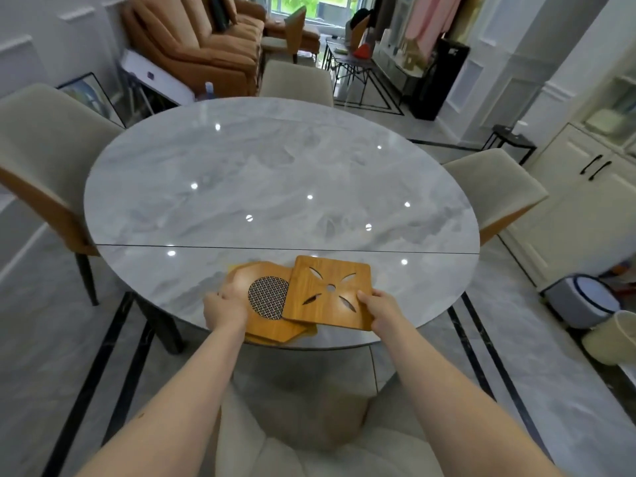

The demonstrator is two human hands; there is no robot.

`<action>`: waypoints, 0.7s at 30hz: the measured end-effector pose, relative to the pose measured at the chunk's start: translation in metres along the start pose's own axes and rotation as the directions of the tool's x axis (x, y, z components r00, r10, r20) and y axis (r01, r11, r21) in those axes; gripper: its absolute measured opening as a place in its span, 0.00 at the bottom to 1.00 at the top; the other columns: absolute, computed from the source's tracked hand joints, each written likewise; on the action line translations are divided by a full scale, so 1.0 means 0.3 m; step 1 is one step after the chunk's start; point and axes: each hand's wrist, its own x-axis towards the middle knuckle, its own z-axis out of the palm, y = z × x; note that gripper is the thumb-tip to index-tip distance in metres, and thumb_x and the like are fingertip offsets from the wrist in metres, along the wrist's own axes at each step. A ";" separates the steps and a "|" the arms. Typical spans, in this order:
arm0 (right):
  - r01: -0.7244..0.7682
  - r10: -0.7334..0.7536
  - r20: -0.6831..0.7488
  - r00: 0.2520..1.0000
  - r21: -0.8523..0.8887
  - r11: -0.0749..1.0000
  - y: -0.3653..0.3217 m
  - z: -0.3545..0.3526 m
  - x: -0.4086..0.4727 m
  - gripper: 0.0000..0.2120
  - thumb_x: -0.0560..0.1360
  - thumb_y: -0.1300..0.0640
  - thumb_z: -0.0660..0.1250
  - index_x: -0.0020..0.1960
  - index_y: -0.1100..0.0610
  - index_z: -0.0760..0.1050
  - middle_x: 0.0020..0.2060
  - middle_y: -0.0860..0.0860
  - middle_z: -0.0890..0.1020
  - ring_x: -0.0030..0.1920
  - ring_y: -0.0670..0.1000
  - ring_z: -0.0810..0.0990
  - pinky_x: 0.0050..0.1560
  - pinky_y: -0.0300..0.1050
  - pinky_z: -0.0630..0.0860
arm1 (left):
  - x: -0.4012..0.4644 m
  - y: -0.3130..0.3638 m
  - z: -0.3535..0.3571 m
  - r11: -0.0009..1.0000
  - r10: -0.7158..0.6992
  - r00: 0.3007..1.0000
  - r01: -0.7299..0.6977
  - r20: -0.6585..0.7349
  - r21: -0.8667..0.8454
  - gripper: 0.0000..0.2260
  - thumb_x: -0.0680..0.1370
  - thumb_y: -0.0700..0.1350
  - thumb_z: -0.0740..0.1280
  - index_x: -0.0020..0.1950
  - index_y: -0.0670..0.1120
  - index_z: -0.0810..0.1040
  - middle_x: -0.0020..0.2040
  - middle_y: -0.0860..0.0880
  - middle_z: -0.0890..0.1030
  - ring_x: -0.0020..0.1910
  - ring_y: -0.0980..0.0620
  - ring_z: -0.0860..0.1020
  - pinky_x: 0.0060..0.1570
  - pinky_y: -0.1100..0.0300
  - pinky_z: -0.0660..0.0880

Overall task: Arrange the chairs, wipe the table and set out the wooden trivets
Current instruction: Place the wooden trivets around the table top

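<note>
Both hands: right hand [378, 309] pinches square trivet [331, 292] (unlabelled).

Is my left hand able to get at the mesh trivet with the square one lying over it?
Probably yes. The left hand already grips the mesh trivet at its left edge. The square trivet, pinched by the right hand, overlaps only its right side, so the left side stays free.
</note>
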 end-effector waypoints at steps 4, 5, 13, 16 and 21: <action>0.002 -0.001 -0.055 0.998 0.028 1.000 -0.019 0.006 0.110 0.14 0.78 0.62 0.64 0.64 0.64 0.71 0.57 0.60 0.78 0.49 0.56 0.77 0.49 0.50 0.75 | 0.052 0.013 0.029 0.997 -0.046 0.993 0.039 -0.105 -0.065 0.18 0.83 0.47 0.55 0.65 0.35 0.68 0.64 0.36 0.73 0.64 0.37 0.71 0.62 0.49 0.67; -0.002 0.004 -0.069 0.998 0.035 0.999 -0.024 0.011 0.143 0.15 0.78 0.63 0.64 0.64 0.63 0.71 0.58 0.61 0.78 0.49 0.57 0.77 0.48 0.50 0.75 | 0.077 0.017 0.042 0.996 -0.054 0.991 0.044 -0.126 -0.079 0.18 0.83 0.47 0.56 0.65 0.35 0.68 0.64 0.36 0.73 0.64 0.37 0.71 0.62 0.48 0.67; 0.002 0.001 -0.116 0.993 0.028 1.000 -0.014 0.048 0.273 0.14 0.78 0.61 0.64 0.63 0.62 0.70 0.56 0.59 0.78 0.51 0.58 0.78 0.47 0.49 0.75 | 0.179 0.050 0.088 0.981 -0.105 0.963 0.059 -0.250 -0.183 0.16 0.83 0.48 0.55 0.64 0.37 0.67 0.63 0.38 0.74 0.62 0.39 0.73 0.59 0.47 0.70; 0.021 -0.024 -0.096 0.995 -0.033 0.999 0.004 0.064 0.299 0.16 0.78 0.60 0.65 0.64 0.61 0.69 0.58 0.60 0.78 0.55 0.60 0.78 0.51 0.53 0.77 | 0.207 0.056 0.090 0.978 -0.130 0.951 0.076 -0.281 -0.194 0.16 0.83 0.47 0.55 0.64 0.37 0.67 0.63 0.38 0.73 0.62 0.39 0.73 0.59 0.47 0.70; 0.045 -0.049 -0.030 0.998 -0.124 0.991 0.039 0.130 0.306 0.18 0.77 0.57 0.67 0.64 0.58 0.68 0.59 0.58 0.77 0.58 0.59 0.77 0.56 0.54 0.77 | 0.226 0.035 0.116 0.977 -0.140 0.957 0.092 -0.253 -0.193 0.15 0.83 0.48 0.55 0.63 0.38 0.68 0.61 0.38 0.75 0.60 0.40 0.75 0.58 0.47 0.71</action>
